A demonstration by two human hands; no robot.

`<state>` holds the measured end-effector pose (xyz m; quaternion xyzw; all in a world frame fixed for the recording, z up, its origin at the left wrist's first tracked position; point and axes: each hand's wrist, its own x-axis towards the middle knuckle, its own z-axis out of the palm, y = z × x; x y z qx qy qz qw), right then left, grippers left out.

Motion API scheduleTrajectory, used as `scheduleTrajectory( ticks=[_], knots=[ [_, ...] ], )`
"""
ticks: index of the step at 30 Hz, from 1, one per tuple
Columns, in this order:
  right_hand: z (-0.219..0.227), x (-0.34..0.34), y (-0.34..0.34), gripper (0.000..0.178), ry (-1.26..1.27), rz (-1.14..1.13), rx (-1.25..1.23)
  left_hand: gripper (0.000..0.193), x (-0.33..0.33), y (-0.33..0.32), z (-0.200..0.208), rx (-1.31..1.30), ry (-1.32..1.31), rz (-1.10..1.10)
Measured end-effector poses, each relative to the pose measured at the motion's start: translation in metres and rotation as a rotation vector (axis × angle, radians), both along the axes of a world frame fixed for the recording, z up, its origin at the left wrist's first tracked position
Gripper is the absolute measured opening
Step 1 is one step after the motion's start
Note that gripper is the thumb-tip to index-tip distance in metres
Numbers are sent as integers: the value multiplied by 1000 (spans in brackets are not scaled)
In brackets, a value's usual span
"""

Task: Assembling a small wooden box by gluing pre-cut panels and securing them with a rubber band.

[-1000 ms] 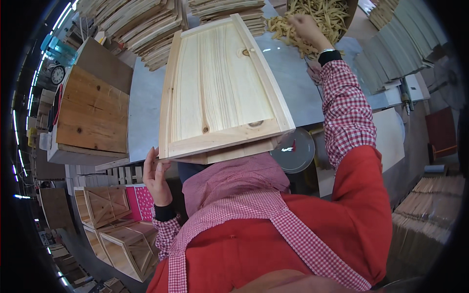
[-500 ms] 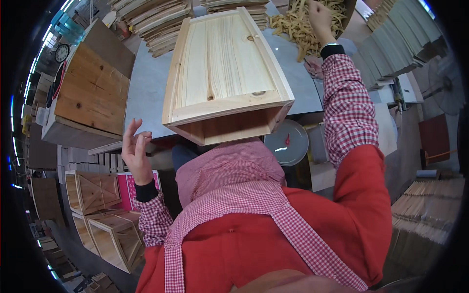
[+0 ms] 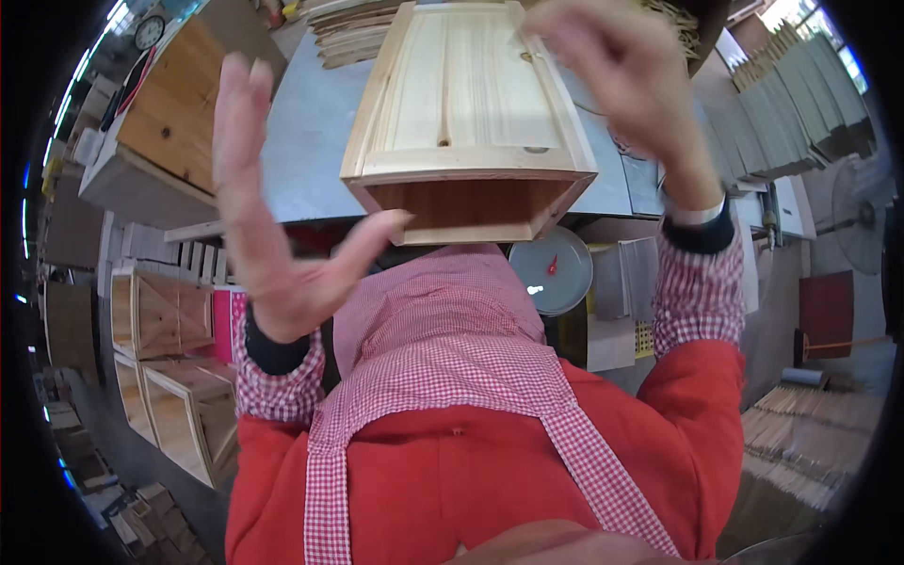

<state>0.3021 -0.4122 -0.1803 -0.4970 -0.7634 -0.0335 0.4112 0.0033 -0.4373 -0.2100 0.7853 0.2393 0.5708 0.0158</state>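
wooden box (image 3: pixel 468 113), left hand (image 3: pixel 273 226) spread, right hand (image 3: pixel 621 85) curled

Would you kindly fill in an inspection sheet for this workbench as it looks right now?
Surface: grey metal-topped bench.
Job's things: pale wooden box lies on the bench, its open end facing the person.
Clutter: stacked wooden slats and a heap of thin wood sticks at the far edge; darker wooden crate on the left.
Hands: left hand raised, open, empty; right hand raised over the box, blurred, grip unclear.
Cables: nothing seen.
Surroundings: finished crates on the floor left, round dial scale under the bench, slat piles right.
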Motion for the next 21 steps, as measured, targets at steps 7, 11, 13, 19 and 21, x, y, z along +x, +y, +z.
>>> scheduleTrajectory(
  ticks=[7, 11, 13, 19, 21],
  knots=[
    [-41, -99, -72, 12, -43, 729, -107, 25, -21, -3, -20, -475, 268, -595],
    [-65, -87, -85, 11, 4, 840, -225, 13, -17, -24, -37, -1046, -441, -843],
    [-71, -83, -91, 17, 94, 816, -337, 19, -18, -22, -36, -882, -478, -624],
    [-81, -56, -106, 29, 392, 722, -151, 26, -47, -14, -26, -351, 363, -365],
    [-69, -34, -104, 36, 197, 531, 102, 29, -58, -10, -26, -156, 698, -269]
  ],
)
